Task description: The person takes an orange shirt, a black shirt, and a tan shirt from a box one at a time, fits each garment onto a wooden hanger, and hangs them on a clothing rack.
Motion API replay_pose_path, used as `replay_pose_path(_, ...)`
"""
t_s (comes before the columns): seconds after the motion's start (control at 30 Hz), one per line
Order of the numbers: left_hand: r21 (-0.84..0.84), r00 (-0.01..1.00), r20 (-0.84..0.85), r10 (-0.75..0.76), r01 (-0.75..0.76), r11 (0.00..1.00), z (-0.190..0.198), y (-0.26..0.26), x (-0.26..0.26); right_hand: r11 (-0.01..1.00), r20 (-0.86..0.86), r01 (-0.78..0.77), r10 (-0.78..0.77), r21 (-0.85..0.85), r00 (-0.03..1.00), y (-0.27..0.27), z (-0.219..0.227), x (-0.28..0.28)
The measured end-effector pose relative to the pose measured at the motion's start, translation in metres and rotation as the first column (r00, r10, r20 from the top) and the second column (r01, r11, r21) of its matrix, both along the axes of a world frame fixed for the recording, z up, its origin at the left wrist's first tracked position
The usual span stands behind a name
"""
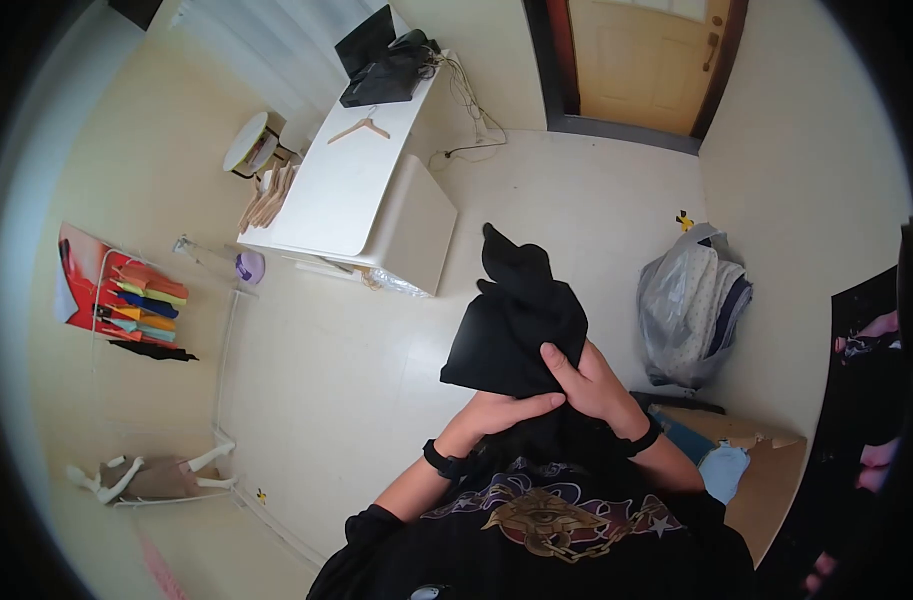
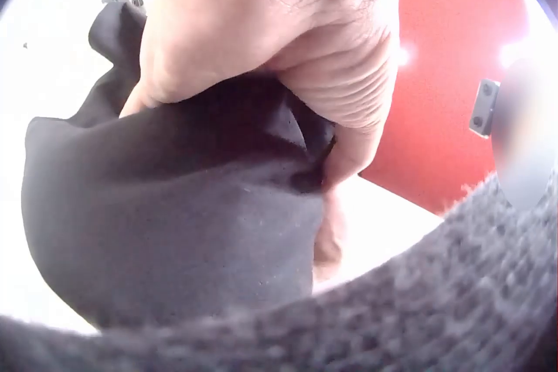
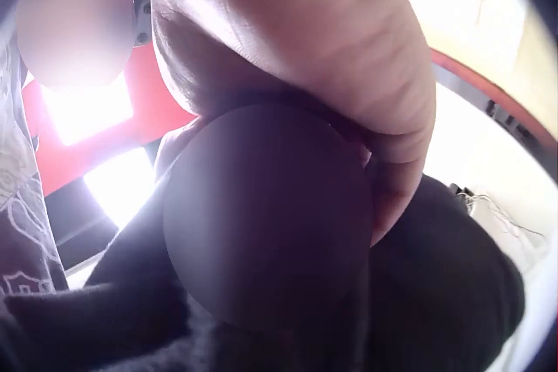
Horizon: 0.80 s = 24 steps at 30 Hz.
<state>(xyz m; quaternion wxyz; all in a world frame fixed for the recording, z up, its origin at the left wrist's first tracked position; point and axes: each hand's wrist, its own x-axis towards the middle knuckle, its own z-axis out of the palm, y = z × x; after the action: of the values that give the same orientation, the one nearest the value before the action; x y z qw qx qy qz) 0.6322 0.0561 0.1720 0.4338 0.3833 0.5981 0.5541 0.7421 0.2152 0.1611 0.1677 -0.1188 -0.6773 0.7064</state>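
A black cloth garment (image 1: 521,325) is held up in front of the torso in the head view, bunched, with a narrow end pointing away; I cannot tell its kind. The left hand (image 1: 496,415) grips its near lower edge, thumb stretched toward the other hand and fingers hidden under the cloth. At the near right side, the right hand (image 1: 593,385) pinches the fabric, thumb on top. In the left wrist view dark cloth (image 2: 174,215) drapes below the curled left hand (image 2: 270,40). The right hand (image 3: 323,58) curls over the dark fabric (image 3: 445,285) in the right wrist view.
Ahead stands a white table (image 1: 351,190) with a wooden hanger (image 1: 361,128) and a black device (image 1: 386,75). To the right are a stuffed plastic bag (image 1: 691,305) and a cardboard box (image 1: 766,470). A small clothes rack (image 1: 101,290) is at the left.
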Motion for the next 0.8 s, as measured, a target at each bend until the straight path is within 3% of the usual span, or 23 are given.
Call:
replay_pose_path(0.07,0.052,0.959,0.231,0.163,-0.18,0.982,-0.006,0.022,-0.002,0.999,0.017,0.045,-0.045,-0.017,0.999,0.018,-0.007,-0.008)
replay_pose_path(0.1,-0.025,0.917,0.304,0.259,-0.264,0.964,-0.007,0.035,-0.007,0.997,0.057,0.061,-0.058,-0.05,0.997,0.027,-0.015,-0.011)
replay_pose_path(0.13,-0.2,0.863,0.391,0.32,-0.259,0.945,-0.023,0.044,-0.019,0.994,0.102,0.075,-0.067,-0.081,0.993,0.036,-0.021,-0.012)
replay_pose_path(0.2,-0.395,0.758,0.512,0.405,-0.211,0.894,-0.042,0.062,-0.041,0.99,0.203,0.088,-0.064,-0.113,0.977,0.058,-0.028,-0.015)
replay_pose_path(0.23,-0.398,0.755,0.519,0.4,-0.201,0.895,-0.048,0.074,-0.047,0.974,0.193,0.17,-0.14,-0.152,0.971,0.067,-0.032,-0.018)
replay_pose_path(0.33,-0.325,0.716,0.6,0.357,-0.19,0.927,-0.051,0.125,-0.088,0.863,0.141,0.351,-0.321,-0.364,0.936,0.105,-0.058,-0.028)
replay_pose_path(0.4,-0.335,0.738,0.546,0.397,-0.242,0.911,-0.077,0.15,-0.121,0.792,0.204,0.516,-0.474,-0.327,0.856,0.136,-0.054,-0.041)
replay_pose_path(0.43,-0.323,0.714,0.566,0.412,-0.267,0.908,-0.084,0.164,-0.136,0.749,0.192,0.538,-0.506,-0.386,0.841,0.151,-0.059,-0.045)
replay_pose_path(0.47,-0.286,0.681,0.641,0.354,-0.216,0.933,-0.085,0.177,-0.16,0.708,0.18,0.564,-0.544,-0.425,0.819,0.169,-0.062,-0.05)
replay_pose_path(0.5,-0.173,0.658,0.698,0.283,-0.228,0.958,-0.079,0.194,-0.181,0.633,0.148,0.66,-0.667,-0.404,0.73,0.181,-0.056,-0.065)
replay_pose_path(0.57,0.013,0.6,0.78,0.18,-0.303,0.953,-0.077,0.226,-0.221,0.62,0.157,0.726,-0.718,-0.297,0.678,0.213,-0.056,-0.077)
replay_pose_path(0.67,0.148,0.534,0.84,0.1,-0.402,0.903,-0.061,0.258,-0.288,0.604,0.198,0.783,-0.758,-0.15,0.622,0.247,-0.056,-0.1)
replay_pose_path(0.73,0.186,0.582,0.798,0.159,-0.489,0.852,-0.044,0.273,-0.325,0.578,0.089,0.804,-0.801,-0.137,0.591,0.261,-0.034,-0.143)
replay_pose_path(0.8,0.217,0.587,0.791,0.174,-0.535,0.816,-0.034,0.273,-0.352,0.61,0.11,0.779,-0.772,-0.145,0.626,0.275,-0.035,-0.167)
